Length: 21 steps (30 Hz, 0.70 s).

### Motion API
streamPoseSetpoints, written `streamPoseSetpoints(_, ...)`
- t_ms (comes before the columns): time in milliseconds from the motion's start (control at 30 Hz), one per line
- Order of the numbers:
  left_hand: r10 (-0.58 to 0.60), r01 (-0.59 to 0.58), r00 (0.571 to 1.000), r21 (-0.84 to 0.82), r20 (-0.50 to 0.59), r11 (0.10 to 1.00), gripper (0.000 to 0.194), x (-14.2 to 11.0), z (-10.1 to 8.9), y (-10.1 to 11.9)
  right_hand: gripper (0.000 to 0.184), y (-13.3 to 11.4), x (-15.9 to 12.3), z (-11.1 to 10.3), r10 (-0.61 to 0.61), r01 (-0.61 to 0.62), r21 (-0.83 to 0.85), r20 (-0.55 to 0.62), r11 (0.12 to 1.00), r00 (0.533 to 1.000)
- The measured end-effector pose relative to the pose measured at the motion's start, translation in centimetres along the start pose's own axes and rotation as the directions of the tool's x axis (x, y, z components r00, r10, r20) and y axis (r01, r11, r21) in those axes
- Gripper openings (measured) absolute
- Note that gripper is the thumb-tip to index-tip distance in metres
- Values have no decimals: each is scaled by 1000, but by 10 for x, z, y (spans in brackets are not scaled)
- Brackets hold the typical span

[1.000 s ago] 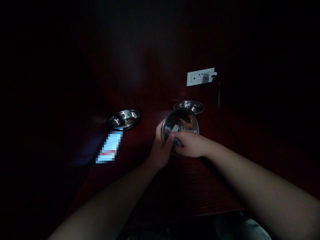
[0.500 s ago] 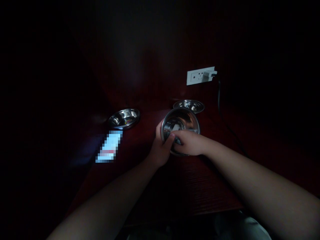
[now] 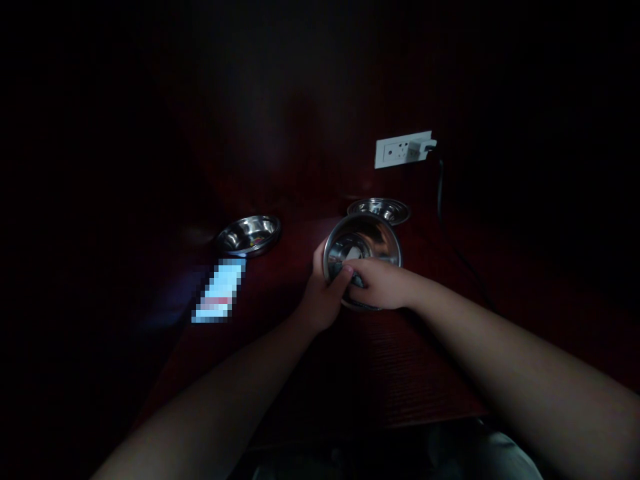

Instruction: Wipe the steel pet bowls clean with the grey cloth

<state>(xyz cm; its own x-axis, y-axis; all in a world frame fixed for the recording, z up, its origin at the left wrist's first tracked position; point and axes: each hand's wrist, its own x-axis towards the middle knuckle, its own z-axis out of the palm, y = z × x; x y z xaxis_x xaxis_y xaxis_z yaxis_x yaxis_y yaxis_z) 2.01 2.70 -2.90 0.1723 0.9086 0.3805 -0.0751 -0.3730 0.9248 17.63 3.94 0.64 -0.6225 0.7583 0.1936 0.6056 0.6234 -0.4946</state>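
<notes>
A shiny steel bowl [image 3: 367, 241] is tilted toward me above a dark red wooden table [image 3: 400, 373]. My left hand [image 3: 320, 293] grips its left rim and underside. My right hand [image 3: 383, 285] is closed over the near rim, fingers reaching into the bowl on something pale that I cannot make out. The scene is very dark.
A second steel bowl [image 3: 249, 235] sits on the table to the left, and a third [image 3: 380, 209] lies just behind the held one. A pixelated bright rectangle [image 3: 219, 292] lies at left. A white wall socket [image 3: 403, 150] holds a plug with a black cable [image 3: 443, 213].
Both hands and the bowl have barely shifted, slightly up and right; the grip is unchanged.
</notes>
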Motion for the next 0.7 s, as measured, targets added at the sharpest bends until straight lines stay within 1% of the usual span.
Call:
streamPoseSetpoints(167, -13, 13, 1000, 11, 4, 1000, 62, 0, 0, 0, 9, -1, 0, -1, 8, -8, 18, 11, 1000, 1000)
streamPoseSetpoints(367, 6, -6, 1000, 37, 3, 999, 59, -1, 0, 3, 10, -1, 0, -1, 33, -33, 6, 15, 999, 999)
streamPoseSetpoints(567, -3, 3, 1000, 33, 3, 999, 48, -1, 1, 4, 9, -3, -1, -2, 26, -26, 1, 6, 1000, 1000)
streamPoseSetpoints(700, -14, 14, 1000, 36, 3, 999, 48, -1, 0, 3, 9, -2, 0, -1, 19, -19, -3, 0, 1000, 1000)
